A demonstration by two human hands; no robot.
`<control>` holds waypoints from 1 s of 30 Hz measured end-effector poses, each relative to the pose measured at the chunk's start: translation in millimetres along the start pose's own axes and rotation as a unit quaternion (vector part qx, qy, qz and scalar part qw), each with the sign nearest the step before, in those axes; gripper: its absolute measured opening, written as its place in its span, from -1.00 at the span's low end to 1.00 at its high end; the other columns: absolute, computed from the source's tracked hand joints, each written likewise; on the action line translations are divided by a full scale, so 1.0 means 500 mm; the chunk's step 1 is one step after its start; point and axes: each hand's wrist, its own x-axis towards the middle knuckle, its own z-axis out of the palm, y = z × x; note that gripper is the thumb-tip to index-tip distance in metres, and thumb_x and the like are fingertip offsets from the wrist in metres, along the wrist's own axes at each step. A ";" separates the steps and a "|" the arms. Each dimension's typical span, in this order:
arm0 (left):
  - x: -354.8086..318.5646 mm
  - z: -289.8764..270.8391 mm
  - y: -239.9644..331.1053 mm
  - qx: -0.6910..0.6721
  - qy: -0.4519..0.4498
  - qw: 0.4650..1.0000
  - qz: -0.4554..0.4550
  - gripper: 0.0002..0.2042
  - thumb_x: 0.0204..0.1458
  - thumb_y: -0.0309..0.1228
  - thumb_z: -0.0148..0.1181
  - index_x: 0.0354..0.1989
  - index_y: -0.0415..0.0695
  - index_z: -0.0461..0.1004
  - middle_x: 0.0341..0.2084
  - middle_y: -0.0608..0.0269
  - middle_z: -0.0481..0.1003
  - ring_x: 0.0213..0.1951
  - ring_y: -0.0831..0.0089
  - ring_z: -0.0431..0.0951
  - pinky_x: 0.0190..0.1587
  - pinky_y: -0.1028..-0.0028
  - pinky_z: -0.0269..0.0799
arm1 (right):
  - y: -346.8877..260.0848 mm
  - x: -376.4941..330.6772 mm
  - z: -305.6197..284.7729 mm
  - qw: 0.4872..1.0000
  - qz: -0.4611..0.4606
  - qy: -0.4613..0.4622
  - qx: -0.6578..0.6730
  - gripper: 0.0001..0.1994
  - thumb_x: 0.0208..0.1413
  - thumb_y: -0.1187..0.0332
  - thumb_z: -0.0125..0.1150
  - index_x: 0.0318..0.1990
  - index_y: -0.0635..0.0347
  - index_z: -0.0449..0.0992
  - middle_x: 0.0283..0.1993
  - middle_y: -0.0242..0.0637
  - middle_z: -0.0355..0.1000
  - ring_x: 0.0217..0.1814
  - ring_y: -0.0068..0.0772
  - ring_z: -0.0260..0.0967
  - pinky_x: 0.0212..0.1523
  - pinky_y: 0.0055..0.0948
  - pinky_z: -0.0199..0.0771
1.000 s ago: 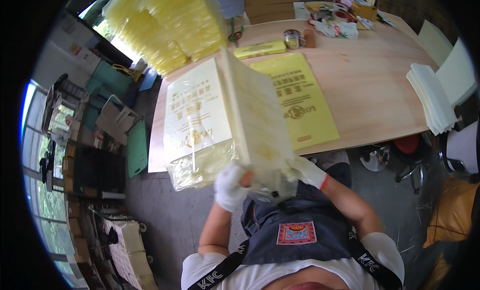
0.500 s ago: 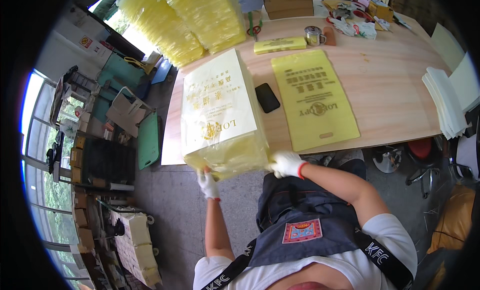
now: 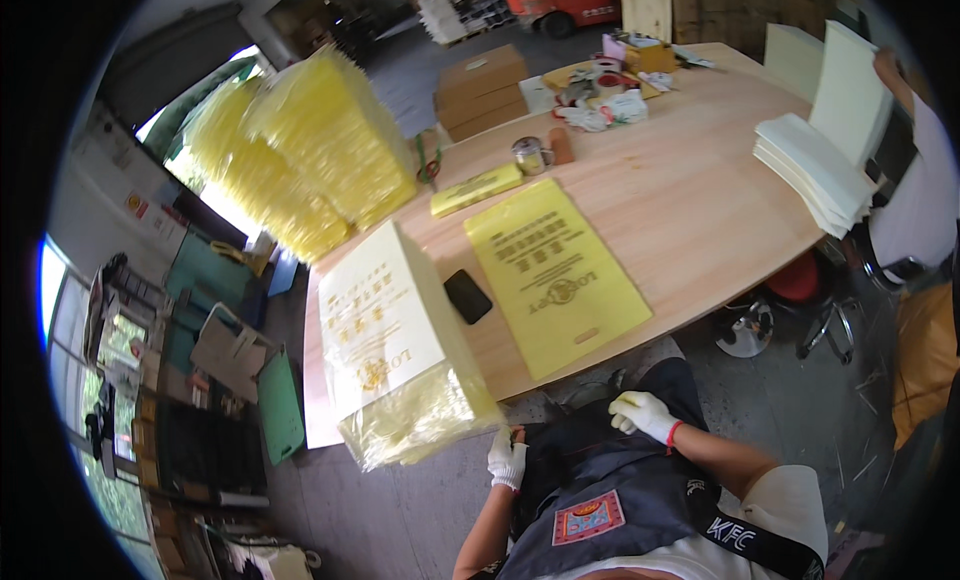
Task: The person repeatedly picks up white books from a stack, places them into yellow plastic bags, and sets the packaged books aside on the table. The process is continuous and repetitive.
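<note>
Left hand [image 3: 507,458], white-gloved, just beside the near right corner of the plastic-wrapped pile [image 3: 425,410], fingers bent, can't tell if they pinch the film. Right hand [image 3: 643,415], gloved too, above the dark apron [image 3: 650,490], well apart from the left, fingers half curled, can't tell if tips press together. Plastic-wrapped pile, white printed sheet [image 3: 375,305] on top, sits at the near left corner of the pale wood table [image 3: 690,170], near end overhanging the edge. Black phone [image 3: 468,297] just right of it, then flat yellow bag [image 3: 557,280], lower corner close to the near edge. Behind: folded yellow packet [image 3: 477,188], metal mug [image 3: 531,157], tall yellow stack [image 3: 335,145] at the far left, cardboard boxes [image 3: 482,90] at the far edge. Widest bare wood lies right of the flat yellow bag, up to white sheets [image 3: 812,175] at the right edge, another person [image 3: 915,205] beside them. Grey floor [image 3: 330,510] shows left of the hands, green board [image 3: 280,410] past the left table edge, red vehicle [image 3: 565,0] at the back of the room
</note>
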 end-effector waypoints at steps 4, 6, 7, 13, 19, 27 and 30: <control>0.009 0.043 0.140 -0.025 -0.125 0.990 0.066 -0.88 0.10 -0.42 0.16 -0.24 -0.17 0.52 -0.37 0.06 0.55 -0.32 0.25 0.56 -0.22 0.37 0.45 | 0.037 -0.019 0.047 0.994 -0.065 -0.064 -0.068 -0.73 0.23 0.18 0.03 -0.16 0.17 0.53 -0.35 -0.29 0.57 -0.41 -0.48 0.51 -0.34 -0.48 0.52; 0.000 0.103 0.192 -0.060 -0.181 0.975 0.117 -0.88 0.10 -0.44 0.17 -0.23 -0.19 0.52 -0.38 0.05 0.54 -0.33 0.28 0.56 -0.23 0.40 0.45 | 0.036 -0.045 0.052 0.973 -0.128 -0.067 -0.179 -0.73 0.20 0.19 0.01 -0.17 0.17 0.53 -0.33 -0.29 0.57 -0.30 -0.34 0.55 -0.24 -0.38 0.50; -0.014 0.136 0.211 -0.075 -0.204 0.966 0.138 -0.87 0.12 -0.40 0.15 -0.23 -0.17 0.53 -0.36 0.05 0.54 -0.30 0.23 0.57 -0.20 0.37 0.45 | 0.046 -0.054 0.050 0.959 -0.154 -0.051 -0.234 -0.71 0.18 0.14 0.01 -0.19 0.14 0.53 -0.31 -0.18 0.57 -0.24 -0.16 0.54 -0.19 -0.26 0.49; -0.044 0.215 0.269 -0.109 -0.285 0.942 0.138 -0.82 0.20 -0.34 0.05 -0.17 -0.14 0.52 -0.32 0.05 0.55 -0.24 0.18 0.57 -0.13 0.39 0.44 | 0.087 -0.093 -0.014 0.946 -0.172 0.052 -0.269 -0.72 0.13 0.11 0.04 -0.22 0.09 0.51 -0.25 -0.03 0.52 -0.18 0.08 0.47 -0.19 -0.04 0.43; -0.025 0.233 0.298 -0.055 -0.348 0.921 0.167 -0.78 0.22 -0.38 0.05 -0.05 -0.18 0.47 -0.30 0.08 0.56 -0.25 0.34 0.58 -0.14 0.44 0.45 | 0.126 -0.083 -0.025 0.968 -0.126 0.087 -0.200 -0.68 0.18 0.05 0.03 -0.14 0.06 0.52 -0.21 -0.16 0.55 -0.19 -0.04 0.50 -0.19 -0.17 0.47; 0.142 0.376 0.446 -0.251 -0.375 0.883 0.131 -0.78 0.22 -0.44 0.02 -0.02 -0.27 0.42 -0.27 0.21 0.55 -0.40 0.55 0.47 -0.28 0.53 0.43 | 0.133 -0.140 -0.143 0.996 -0.032 0.046 0.074 -0.75 0.24 0.23 0.01 -0.14 0.20 0.51 -0.34 -0.39 0.52 -0.38 -0.63 0.43 -0.31 -0.61 0.44; 0.212 0.465 0.548 -0.338 -0.392 0.854 0.057 -0.69 0.26 -0.36 -0.02 0.12 -0.21 0.31 -0.18 0.15 0.54 -0.34 0.56 0.50 -0.27 0.53 0.44 | 0.142 -0.155 -0.212 0.996 -0.006 0.067 0.064 -0.76 0.23 0.24 0.00 -0.15 0.19 0.50 -0.37 -0.39 0.51 -0.41 -0.62 0.40 -0.34 -0.59 0.42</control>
